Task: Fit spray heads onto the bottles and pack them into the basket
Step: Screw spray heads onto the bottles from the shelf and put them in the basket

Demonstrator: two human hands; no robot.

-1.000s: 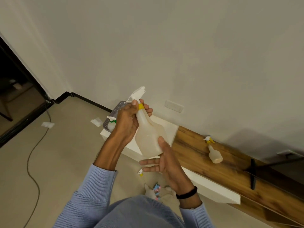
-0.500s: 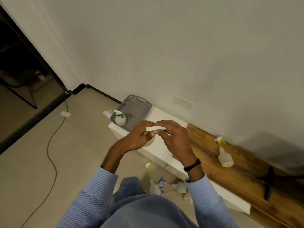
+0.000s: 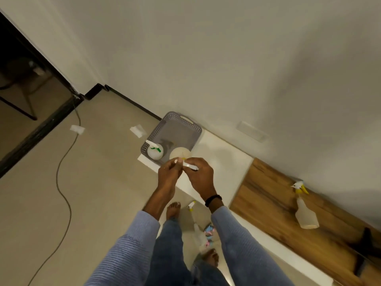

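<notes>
A grey perforated basket (image 3: 181, 120) stands on the white cabinet top (image 3: 222, 159) by the wall. Inside it, at the near left corner, stands a bottle with a green-collared spray head (image 3: 155, 150). Over the basket's near edge both hands hold a translucent bottle (image 3: 179, 154) with a white spray head (image 3: 190, 166) and yellow collar. My left hand (image 3: 169, 174) and my right hand (image 3: 198, 176) are closed around the head, and the bottle body hangs below them into the basket. Another yellow-collared spray bottle (image 3: 305, 211) lies on the wooden shelf (image 3: 268, 195) to the right.
Between my bare feet on the floor lie another bottle (image 3: 198, 230) with a yellow-collared head and a blue-pink packet (image 3: 209, 234). A cable (image 3: 61, 188) snakes across the floor at left, near two white paper scraps (image 3: 137, 130). A dark doorway is at far left.
The bottle, first held up high in front of me, has come down to the basket. My hands moved from its neck and base to its spray head, and the view tilted down.
</notes>
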